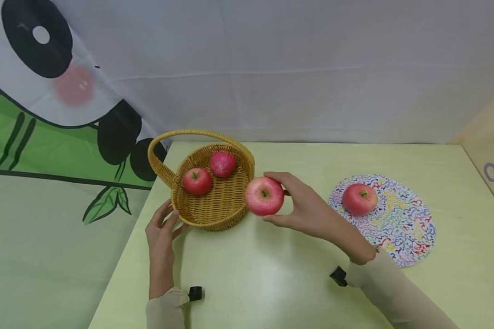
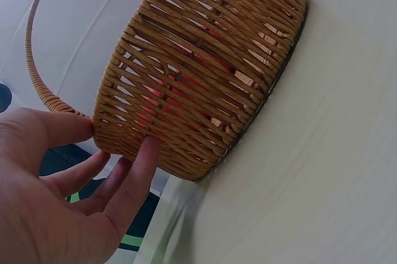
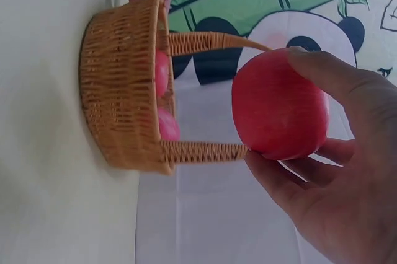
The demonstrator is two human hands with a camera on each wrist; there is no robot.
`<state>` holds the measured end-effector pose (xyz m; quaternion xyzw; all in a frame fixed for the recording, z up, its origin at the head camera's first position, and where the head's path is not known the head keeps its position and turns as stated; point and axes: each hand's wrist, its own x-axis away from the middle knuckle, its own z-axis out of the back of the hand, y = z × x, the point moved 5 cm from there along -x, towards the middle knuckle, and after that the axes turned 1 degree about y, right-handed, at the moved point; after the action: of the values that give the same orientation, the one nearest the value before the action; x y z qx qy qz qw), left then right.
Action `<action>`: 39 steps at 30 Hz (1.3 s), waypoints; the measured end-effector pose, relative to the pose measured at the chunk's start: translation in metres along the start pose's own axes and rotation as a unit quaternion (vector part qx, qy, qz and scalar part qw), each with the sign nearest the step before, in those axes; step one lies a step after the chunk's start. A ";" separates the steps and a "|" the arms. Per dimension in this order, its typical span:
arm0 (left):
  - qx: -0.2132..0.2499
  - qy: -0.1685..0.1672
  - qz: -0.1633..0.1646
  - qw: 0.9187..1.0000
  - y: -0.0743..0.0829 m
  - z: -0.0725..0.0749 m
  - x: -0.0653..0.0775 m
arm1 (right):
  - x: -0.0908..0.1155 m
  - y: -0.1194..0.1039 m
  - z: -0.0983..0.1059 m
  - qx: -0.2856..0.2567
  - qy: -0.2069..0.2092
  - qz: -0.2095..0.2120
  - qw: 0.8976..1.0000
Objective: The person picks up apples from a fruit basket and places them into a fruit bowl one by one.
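Note:
In the head view, my right hand [image 1: 302,205] pinches a red apple [image 1: 264,196] between thumb and fingers, its stem facing up. The apple is held above the table, just off the right rim of a wicker basket [image 1: 214,226]. Another apple [image 1: 197,181] and a deeper pink round fruit [image 1: 222,164] lie inside the basket. My left hand [image 1: 161,233] is at the basket's near left side. Its fingertips [image 2: 147,146] touch the woven outer wall and rim in the left wrist view, the fingers extended. A tall arched handle [image 3: 208,42] rises from the basket.
To the right, one more apple [image 1: 359,199] rests on a round mat [image 1: 411,228] with multicoloured squiggles. The pale yellow table [image 1: 247,283] ends at a white cloth [image 1: 292,105] behind. A printed panda cloth [image 1: 66,151] hangs along the left, and a panel [image 1: 490,151] stands at right.

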<state>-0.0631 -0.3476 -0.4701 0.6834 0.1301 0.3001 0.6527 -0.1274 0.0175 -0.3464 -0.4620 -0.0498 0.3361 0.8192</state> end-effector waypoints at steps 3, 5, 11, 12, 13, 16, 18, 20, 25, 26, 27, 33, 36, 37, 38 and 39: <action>0.003 0.001 -0.004 1.000 0.000 0.000 0.000 | 0.012 0.005 0.013 0.015 0.015 -0.018 1.000; 0.005 0.002 -0.005 1.000 0.000 0.000 0.000 | 0.021 0.008 0.022 0.024 0.028 -0.030 0.999; 0.011 0.003 -0.008 1.000 -0.001 0.000 0.000 | 0.048 0.021 0.046 0.051 0.069 -0.071 0.994; 0.011 0.003 -0.008 1.000 -0.001 0.000 0.000 | 0.052 0.023 0.049 0.052 0.077 -0.076 0.993; 0.012 0.003 -0.007 1.000 -0.001 0.000 0.001 | 0.057 0.025 0.053 0.052 0.085 -0.081 0.992; 0.012 0.001 -0.006 1.000 -0.001 0.000 0.001 | 0.069 0.030 0.062 0.048 0.111 -0.082 0.989; 0.012 -0.001 -0.006 1.000 -0.001 -0.001 0.001 | 0.077 0.033 0.068 0.048 0.126 -0.086 0.987; 0.011 -0.002 -0.007 1.000 -0.001 -0.001 0.001 | 0.085 0.037 0.073 0.058 0.141 -0.098 0.983; 0.001 -0.003 -0.011 1.000 0.000 -0.002 0.002 | 0.106 0.046 0.086 0.086 0.187 -0.124 0.971; -0.001 -0.003 -0.011 1.000 0.000 -0.002 0.002 | 0.110 0.048 0.089 0.089 0.197 -0.126 0.968; -0.002 -0.004 -0.012 1.000 0.000 -0.002 0.003 | 0.113 0.051 0.092 0.087 0.206 -0.129 0.966; -0.003 -0.005 -0.013 1.000 0.000 -0.001 0.003 | 0.133 0.071 0.111 0.081 0.257 -0.157 0.950; -0.004 -0.005 -0.013 1.000 0.000 -0.001 0.002 | 0.143 0.083 0.122 0.091 0.278 -0.178 0.940; -0.003 -0.005 -0.012 1.000 0.000 -0.001 0.002 | 0.146 0.087 0.125 0.092 0.284 -0.187 0.936; -0.002 -0.004 -0.012 1.000 0.000 -0.001 0.002 | 0.149 0.091 0.128 0.094 0.291 -0.193 0.932; 0.000 -0.004 -0.012 1.000 0.000 -0.001 0.002 | 0.152 0.095 0.131 0.095 0.295 -0.199 0.930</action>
<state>-0.0619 -0.3458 -0.4699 0.6828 0.1358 0.2895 0.6569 -0.1101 0.2356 -0.3818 -0.4413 0.1356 0.0178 0.8869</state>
